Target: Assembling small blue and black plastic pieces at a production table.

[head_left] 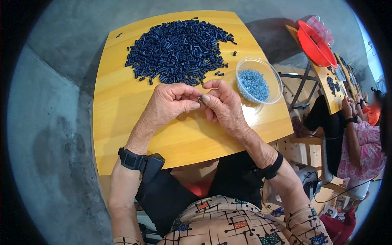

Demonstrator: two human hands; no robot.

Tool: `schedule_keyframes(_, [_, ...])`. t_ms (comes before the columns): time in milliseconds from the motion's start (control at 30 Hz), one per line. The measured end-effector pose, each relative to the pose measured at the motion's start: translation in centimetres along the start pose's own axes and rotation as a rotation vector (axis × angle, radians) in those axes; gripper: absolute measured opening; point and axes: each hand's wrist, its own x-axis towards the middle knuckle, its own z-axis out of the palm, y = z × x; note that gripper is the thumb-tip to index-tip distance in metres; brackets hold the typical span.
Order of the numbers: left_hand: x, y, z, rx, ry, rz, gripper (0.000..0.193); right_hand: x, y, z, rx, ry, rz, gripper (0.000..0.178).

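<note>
1. Hand state: the left hand (169, 102) and right hand (226, 106) meet at the centre of the frame. The left thumb and forefinger pinch a small piece (200, 99). The right thumb bears on it; whether the right grip is closed cannot be told.
2. Part location: the small piece sits between the fingertips, mostly hidden; its exact form cannot be determined.
3. Work in hand: judged to be under way on this single piece, not yet released.
4. Remaining stock: a large dark pile (175, 51) of short cylindrical parts lies loose at upper centre, untouched by either hand. Pale blue pieces (253, 85) partly fill the clear tub (277, 83), right of centre.
5. Completed stock: cannot be confirmed. Stray dark parts (219, 74) lie between pile and tub; their condition is indistinct.
</note>
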Motion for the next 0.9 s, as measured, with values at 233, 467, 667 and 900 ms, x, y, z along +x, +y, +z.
schedule_keyframes(233, [0.1, -0.2, 0.5, 0.102, 0.017, 0.147, 0.016, 0.3, 0.5, -0.2, 0.005, -0.086, -0.062, 0.031])
schedule_keyframes(467, [0.1, -0.4, 0.2, -0.048, 0.088, 0.001, 0.009, 0.1, 0.4, -0.1, 0.010, -0.120, -0.123, 0.034])
schedule_keyframes(667, [0.3, 0.1, 0.6, -0.304, 0.088, -0.039, 0.012, -0.4, 1.2, 0.1, -0.334, -0.054, -0.348, 0.038])
schedule_keyframes(900, [0.4, -0.6, -0.2, -0.386, 0.102, -0.026, 0.015, 0.0, 1.7, 0.6, -0.482, -0.001, -0.402, 0.041])
